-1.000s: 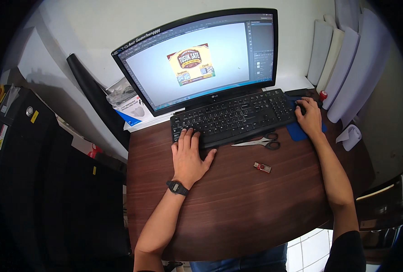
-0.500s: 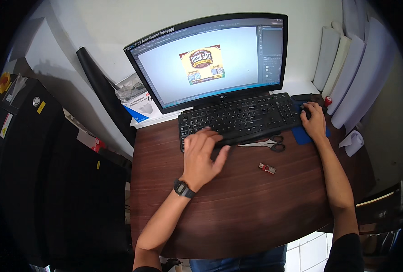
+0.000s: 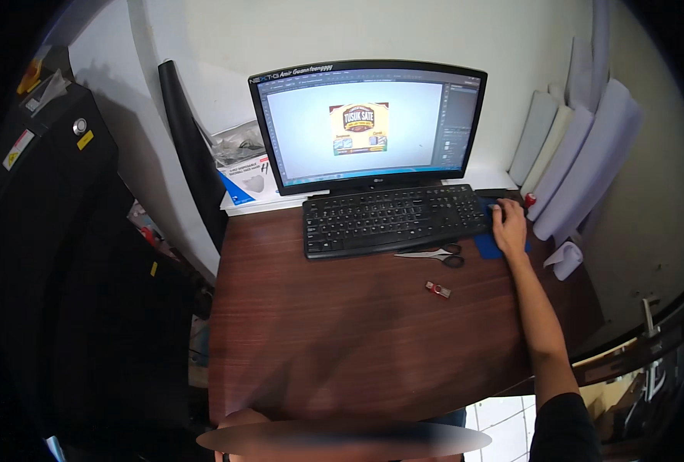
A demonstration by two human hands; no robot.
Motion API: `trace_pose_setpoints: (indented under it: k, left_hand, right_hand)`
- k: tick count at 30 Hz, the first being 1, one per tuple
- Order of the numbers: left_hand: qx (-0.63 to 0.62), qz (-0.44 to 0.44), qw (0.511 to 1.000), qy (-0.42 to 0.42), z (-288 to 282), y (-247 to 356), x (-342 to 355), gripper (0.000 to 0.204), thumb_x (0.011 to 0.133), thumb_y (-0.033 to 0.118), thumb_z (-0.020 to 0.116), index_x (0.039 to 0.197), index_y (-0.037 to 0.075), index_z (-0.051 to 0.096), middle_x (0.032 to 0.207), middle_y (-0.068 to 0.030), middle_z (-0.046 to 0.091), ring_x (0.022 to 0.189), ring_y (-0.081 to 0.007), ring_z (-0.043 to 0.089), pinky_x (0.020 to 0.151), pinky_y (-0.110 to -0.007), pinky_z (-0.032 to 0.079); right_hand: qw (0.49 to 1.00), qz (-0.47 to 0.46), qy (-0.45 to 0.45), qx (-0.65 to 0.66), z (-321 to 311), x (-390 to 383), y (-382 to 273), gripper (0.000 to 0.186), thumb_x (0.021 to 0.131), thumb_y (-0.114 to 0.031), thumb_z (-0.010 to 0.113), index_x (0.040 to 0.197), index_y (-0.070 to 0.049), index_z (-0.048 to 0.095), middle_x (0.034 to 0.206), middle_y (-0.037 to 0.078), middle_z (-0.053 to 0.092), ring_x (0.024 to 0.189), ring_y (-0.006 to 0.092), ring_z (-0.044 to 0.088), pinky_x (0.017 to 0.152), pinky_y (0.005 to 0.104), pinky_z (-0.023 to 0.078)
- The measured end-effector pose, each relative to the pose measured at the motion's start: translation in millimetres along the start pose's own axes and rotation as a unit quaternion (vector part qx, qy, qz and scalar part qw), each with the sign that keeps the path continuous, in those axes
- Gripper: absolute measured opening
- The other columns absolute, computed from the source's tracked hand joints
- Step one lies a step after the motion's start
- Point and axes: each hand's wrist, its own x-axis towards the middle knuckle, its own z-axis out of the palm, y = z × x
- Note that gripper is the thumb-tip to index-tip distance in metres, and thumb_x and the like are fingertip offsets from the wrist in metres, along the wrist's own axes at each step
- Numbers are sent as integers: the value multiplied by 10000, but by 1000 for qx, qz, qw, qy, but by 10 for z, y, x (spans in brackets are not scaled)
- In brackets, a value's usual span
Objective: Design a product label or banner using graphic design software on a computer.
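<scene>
On the blue mouse pad (image 3: 490, 246), my right hand (image 3: 509, 226) rests with its fingers curled over a computer mouse, which is mostly hidden beneath it. Just left of that hand lies a black keyboard (image 3: 392, 221), which no hand touches. Behind the keyboard stands a monitor (image 3: 296, 138), its screen showing a colourful label design on a white canvas in an editing window. Of my left arm, only a patch of skin (image 3: 242, 418) shows at the lower edge beside a blurred area; the left hand's fingers cannot be made out.
Scissors (image 3: 451, 261) with black handles and a red-and-silver USB stick (image 3: 437, 289) lie on the brown desk (image 3: 319, 331). Paper rolls (image 3: 573, 165) lean at the right, near a small red-topped item (image 3: 530, 199). A white box (image 3: 248, 182) sits left; a black cabinet (image 3: 72, 231) stands beyond.
My left hand has left the keyboard and drawn back toward me to the lower edge. My right hand stays on the mouse. The whole view has shifted and tilted.
</scene>
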Motion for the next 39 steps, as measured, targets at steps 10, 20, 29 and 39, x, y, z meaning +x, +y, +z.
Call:
trace_pose_setpoints:
  k: [10, 20, 29, 39]
  left_hand:
    - [-189, -23, 973, 129, 147, 104, 13, 184, 948, 153, 608, 993, 42, 748, 1037, -130, 775, 904, -245, 758, 746, -331, 572]
    - [-107, 8, 994, -29, -346, 222, -211, 121, 909, 149, 754, 961, 56, 698, 1111, -100, 745, 999, -291, 757, 866, -392, 590]
    - [-619, 8, 760, 198, 684, 287, -191, 210, 937, -13, 702, 1096, 123, 728, 1233, -330, 634, 1126, -447, 666, 936, -450, 555]
    - [-525, 93, 836, 128, 686, 83, -83, 368, 930, -125, 601, 1132, 159, 718, 1231, -283, 666, 1111, -424, 672, 895, -426, 554]
  right_hand:
    - [997, -26, 40, -58, -243, 79, 26, 297, 1001, -269, 597, 1128, -30, 720, 1188, 158, 684, 1134, 370, 620, 967, 475, 487]
    - [998, -24, 55, -33, -112, -10, -32, 296, 962, -273, 639, 1108, -28, 718, 1137, 123, 668, 1124, 333, 616, 957, 458, 475]
    - [999, 26, 30, -24, -151, -26, 10, 327, 988, -299, 596, 1136, -31, 711, 1185, 130, 663, 1159, 336, 601, 991, 463, 465]
    - [998, 16, 52, -22, -121, 11, -6, 298, 984, -275, 604, 1115, -27, 706, 1150, 140, 673, 1127, 353, 611, 957, 463, 480]
